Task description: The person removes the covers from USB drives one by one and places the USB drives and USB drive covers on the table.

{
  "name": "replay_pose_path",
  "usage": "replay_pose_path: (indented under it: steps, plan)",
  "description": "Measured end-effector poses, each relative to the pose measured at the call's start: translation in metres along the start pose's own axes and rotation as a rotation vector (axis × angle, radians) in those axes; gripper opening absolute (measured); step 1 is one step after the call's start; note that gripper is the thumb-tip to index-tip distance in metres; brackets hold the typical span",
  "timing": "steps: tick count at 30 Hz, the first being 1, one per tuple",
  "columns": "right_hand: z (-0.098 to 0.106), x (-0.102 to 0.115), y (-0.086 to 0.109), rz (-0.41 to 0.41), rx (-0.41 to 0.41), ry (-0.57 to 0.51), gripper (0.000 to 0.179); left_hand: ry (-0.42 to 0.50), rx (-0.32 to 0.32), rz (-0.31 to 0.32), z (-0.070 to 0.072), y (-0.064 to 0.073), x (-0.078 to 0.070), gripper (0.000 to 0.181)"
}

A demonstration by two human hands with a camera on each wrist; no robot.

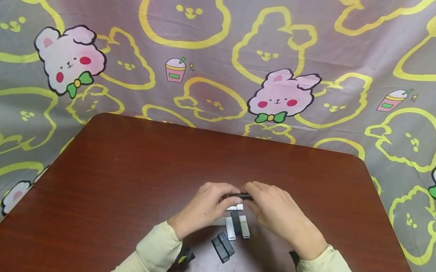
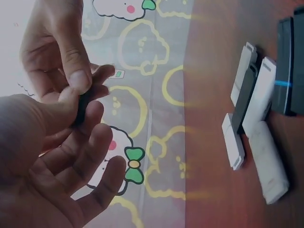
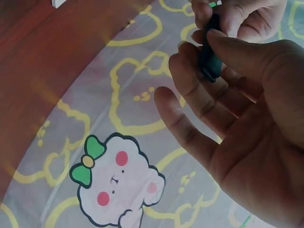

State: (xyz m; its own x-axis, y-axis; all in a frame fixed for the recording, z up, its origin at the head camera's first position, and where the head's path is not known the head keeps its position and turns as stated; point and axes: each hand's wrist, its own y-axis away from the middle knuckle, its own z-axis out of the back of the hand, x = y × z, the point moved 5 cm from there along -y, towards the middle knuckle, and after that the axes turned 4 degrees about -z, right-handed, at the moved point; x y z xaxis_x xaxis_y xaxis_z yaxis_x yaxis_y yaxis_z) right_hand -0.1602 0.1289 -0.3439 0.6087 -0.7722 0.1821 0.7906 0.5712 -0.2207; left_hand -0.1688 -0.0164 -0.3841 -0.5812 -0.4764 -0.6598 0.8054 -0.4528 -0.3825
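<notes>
Both hands meet above the table, holding a small, flat black stick-shaped piece (image 1: 243,196) between them. My left hand (image 1: 209,206) pinches one end with thumb and fingers, and my right hand (image 1: 278,212) pinches the other. In the right wrist view the dark piece (image 3: 210,57) stands out between thumb and fingers, the remaining fingers spread loosely. The left wrist view shows little of the piece (image 2: 81,109), mostly covered by fingers. Just below the hands lie several flat sticks: a white one (image 1: 230,228), a black one (image 1: 236,223) and a grey one (image 1: 246,228), close together.
Nearer the person, a pair of dark grey blocks (image 1: 222,247) lies side by side. A pale stick (image 2: 270,164) angles away from the group. The brown table (image 1: 132,165) has rounded far corners, and a patterned curtain (image 1: 220,69) hangs behind it.
</notes>
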Motion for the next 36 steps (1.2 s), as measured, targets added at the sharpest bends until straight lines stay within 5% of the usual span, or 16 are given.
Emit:
replay_pose_path:
  steps: [12, 20, 36]
  plan:
    - [-0.003, -0.001, 0.001, 0.060, 0.083, -0.163, 0.022, -0.035, 0.095, -0.137, 0.004, -0.002, -0.006, 0.010]
    - [-0.005, -0.005, 0.002, 0.152, 0.114, -0.279, 0.023, 0.092, 0.211, -0.089, 0.003, -0.001, -0.006, 0.014]
    - [-0.010, -0.010, 0.001, 0.262, 0.147, -0.403, 0.017, 0.166, 0.255, -0.059, 0.005, 0.001, -0.001, 0.013]
